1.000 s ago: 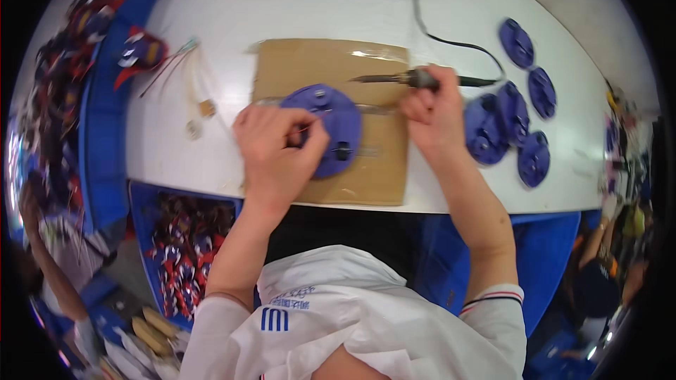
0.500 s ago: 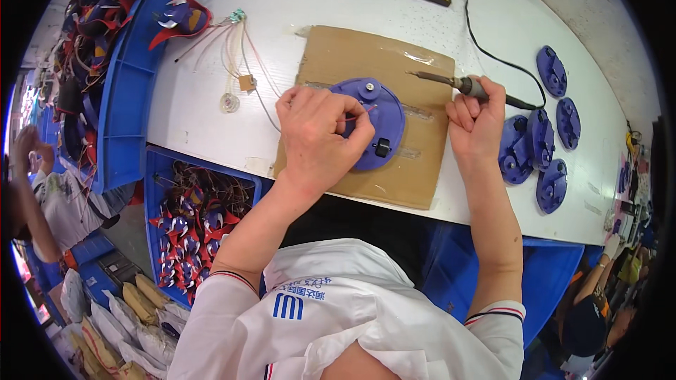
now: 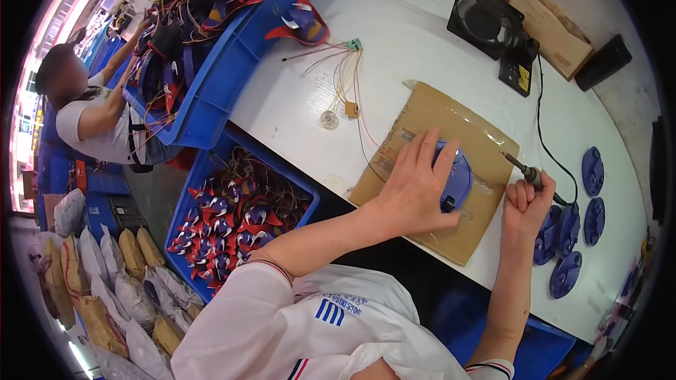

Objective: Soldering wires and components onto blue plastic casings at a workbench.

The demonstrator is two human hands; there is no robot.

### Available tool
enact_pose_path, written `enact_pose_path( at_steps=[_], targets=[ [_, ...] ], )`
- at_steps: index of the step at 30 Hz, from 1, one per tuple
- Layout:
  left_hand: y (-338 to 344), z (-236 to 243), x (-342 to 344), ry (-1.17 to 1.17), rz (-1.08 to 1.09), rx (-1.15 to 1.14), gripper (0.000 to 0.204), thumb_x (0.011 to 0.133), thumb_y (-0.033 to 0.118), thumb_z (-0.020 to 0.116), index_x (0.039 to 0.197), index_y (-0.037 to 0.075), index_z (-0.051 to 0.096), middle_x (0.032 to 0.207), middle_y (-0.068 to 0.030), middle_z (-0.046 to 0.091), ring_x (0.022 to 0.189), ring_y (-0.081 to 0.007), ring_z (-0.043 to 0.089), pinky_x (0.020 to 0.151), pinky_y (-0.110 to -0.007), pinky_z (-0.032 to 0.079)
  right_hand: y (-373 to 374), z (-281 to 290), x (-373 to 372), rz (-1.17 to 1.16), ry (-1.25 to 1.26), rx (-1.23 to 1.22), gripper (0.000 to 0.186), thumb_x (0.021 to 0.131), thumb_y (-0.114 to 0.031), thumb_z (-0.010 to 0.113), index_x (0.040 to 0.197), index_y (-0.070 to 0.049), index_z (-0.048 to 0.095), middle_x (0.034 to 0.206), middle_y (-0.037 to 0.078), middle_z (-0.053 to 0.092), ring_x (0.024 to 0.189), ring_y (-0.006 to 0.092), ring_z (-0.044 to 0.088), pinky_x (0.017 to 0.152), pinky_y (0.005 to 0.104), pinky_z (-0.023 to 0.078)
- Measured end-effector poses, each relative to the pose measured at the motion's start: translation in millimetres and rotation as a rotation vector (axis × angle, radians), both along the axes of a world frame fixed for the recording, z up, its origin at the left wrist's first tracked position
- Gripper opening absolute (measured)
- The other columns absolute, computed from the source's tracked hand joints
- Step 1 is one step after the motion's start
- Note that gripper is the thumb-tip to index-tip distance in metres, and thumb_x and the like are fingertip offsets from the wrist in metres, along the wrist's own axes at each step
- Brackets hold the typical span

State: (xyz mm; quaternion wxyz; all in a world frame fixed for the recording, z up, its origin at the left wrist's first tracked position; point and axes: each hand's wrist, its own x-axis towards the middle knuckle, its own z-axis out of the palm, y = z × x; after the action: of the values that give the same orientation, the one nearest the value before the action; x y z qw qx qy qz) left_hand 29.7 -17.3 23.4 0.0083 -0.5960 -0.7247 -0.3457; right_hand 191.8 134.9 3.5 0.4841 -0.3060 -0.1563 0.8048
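Note:
My left hand (image 3: 419,190) lies spread over a round blue-purple plastic shell (image 3: 460,177), fingers and thumb stretched apart. It covers much of the shell, and any wire end under the palm is hidden. The shell rests on a sheet of cardboard (image 3: 451,111). Wrapped round the handle of a soldering iron (image 3: 523,167) is my right hand (image 3: 528,205), with the tip pointing up and left over the cardboard's right edge. Thin wires run from the left hand's side to a small green circuit board (image 3: 354,44), a brown square piece (image 3: 351,109) and a clear round disc (image 3: 329,119).
Several similar blue shells (image 3: 593,222) lie at the right. A red-and-blue figure part (image 3: 304,22) sits near a blue crate (image 3: 215,91) of such parts. Another full bin (image 3: 310,204) stands below the table edge. A black fan (image 3: 486,20) stands behind; a co-worker (image 3: 91,112) is far left.
My view has swung to the left. The left hand has gone from pinching a red wire to lying spread across the shell. My right hand keeps hold of the soldering iron.

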Motion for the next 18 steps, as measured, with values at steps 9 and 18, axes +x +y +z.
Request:
enact_pose_path(
  at_steps=[9, 18],
  targets=[
    [-1, 2, 2, -0.020, -0.008, 0.042, 0.089, 0.055, 0.024, 0.077, 0.131, 0.001, 0.038, 0.128, -0.0219, 0.042, 0.116, -0.0411, 0.044, 0.098, -0.044, 0.040, 1, 4, 2, -0.053, -0.052, -0.068, 0.017, 0.090, -0.016, 0.054, 0.076, -0.006, 0.054, 0.045, -0.007, 0.030, 0.033, 0.0031, 0.019, 0.034, 0.0185, 0.016],
    [-18, 6, -44, -1.184, 0.010, 0.333, 0.067, 0.068, 0.015, 0.057, 0.131, 0.002, 0.040, 0.118, -0.0153, 0.050, 0.101, -0.0243, 0.054, 0.086, -0.031, 0.046, 3, 5, 0, -0.012, 0.026, -0.049, 0.018, 0.089, -0.016, 0.054, 0.075, -0.005, 0.056, 0.044, -0.007, 0.032, 0.033, 0.0034, 0.019, 0.035, 0.0187, 0.017]
  ],
)
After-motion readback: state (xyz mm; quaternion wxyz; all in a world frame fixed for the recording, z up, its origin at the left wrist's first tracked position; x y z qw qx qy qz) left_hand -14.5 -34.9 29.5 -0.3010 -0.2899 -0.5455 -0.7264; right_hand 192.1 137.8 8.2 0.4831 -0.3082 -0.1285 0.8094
